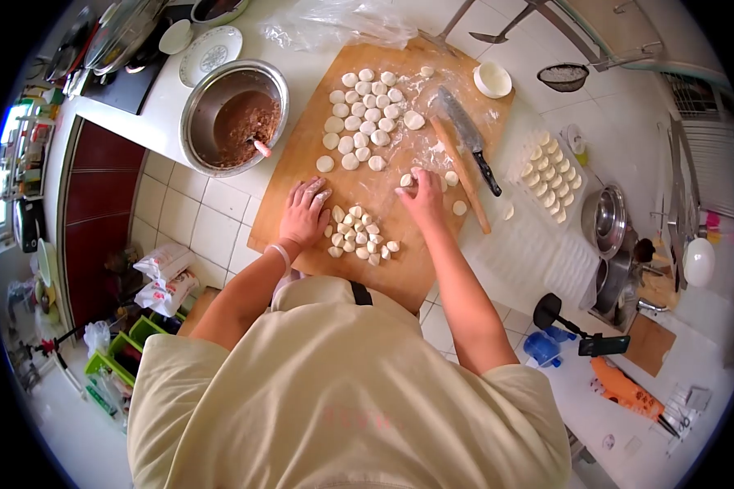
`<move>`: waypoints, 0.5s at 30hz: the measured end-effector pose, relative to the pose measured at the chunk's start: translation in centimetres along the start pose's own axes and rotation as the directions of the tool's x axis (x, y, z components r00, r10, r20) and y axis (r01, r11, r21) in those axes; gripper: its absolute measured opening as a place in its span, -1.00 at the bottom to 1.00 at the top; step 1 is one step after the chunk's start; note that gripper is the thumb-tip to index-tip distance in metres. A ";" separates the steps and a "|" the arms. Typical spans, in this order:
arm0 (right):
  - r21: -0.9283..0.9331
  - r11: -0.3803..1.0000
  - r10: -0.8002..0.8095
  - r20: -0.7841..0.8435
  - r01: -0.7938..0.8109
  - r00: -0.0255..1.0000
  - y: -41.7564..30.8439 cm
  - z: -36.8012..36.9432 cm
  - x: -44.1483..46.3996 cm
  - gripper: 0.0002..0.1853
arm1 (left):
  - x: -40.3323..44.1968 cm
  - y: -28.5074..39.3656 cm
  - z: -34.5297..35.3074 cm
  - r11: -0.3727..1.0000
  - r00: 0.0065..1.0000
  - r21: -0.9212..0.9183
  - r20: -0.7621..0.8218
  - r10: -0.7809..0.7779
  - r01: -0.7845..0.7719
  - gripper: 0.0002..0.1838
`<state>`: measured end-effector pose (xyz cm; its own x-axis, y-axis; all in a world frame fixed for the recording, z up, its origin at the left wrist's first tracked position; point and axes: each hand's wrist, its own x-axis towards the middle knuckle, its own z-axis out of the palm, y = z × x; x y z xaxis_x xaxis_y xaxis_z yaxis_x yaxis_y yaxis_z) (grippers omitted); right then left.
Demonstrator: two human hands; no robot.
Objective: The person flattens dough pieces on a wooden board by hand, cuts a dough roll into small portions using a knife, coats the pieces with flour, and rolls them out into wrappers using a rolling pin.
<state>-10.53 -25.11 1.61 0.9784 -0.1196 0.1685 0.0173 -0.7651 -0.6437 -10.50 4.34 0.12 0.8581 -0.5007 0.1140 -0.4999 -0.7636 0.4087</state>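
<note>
A large wooden board dusted with flour lies before me. My left hand rests flat on its left side, fingers stretched out, beside a pile of small dough pieces. Over the board's right half, my right hand has thumb and index finger curled around a small dough piece. Just right of that hand lie two more pieces. Flattened dough rounds are grouped on the upper part. A wooden rolling pin and a black-handled knife lie side by side on the right.
Left of the board stands a metal bowl of brown filling with a spoon. A white bowl sits at the board's upper right corner. Formed dumplings stand in rows on the right, near a metal basin.
</note>
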 end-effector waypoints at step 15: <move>-0.322 0.941 -0.062 0.122 0.099 0.991 -0.9 4.2 2.6 -0.18 | 0.7 0.1 -0.4 1.000 1.000 -0.021 0.001 -0.015 0.015 -0.52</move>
<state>-7.19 -22.07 -0.46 0.9932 0.0066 0.1159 0.0469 -0.9361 -0.3487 -9.85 4.07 0.56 0.8656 -0.4892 0.1069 -0.4840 -0.7624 0.4295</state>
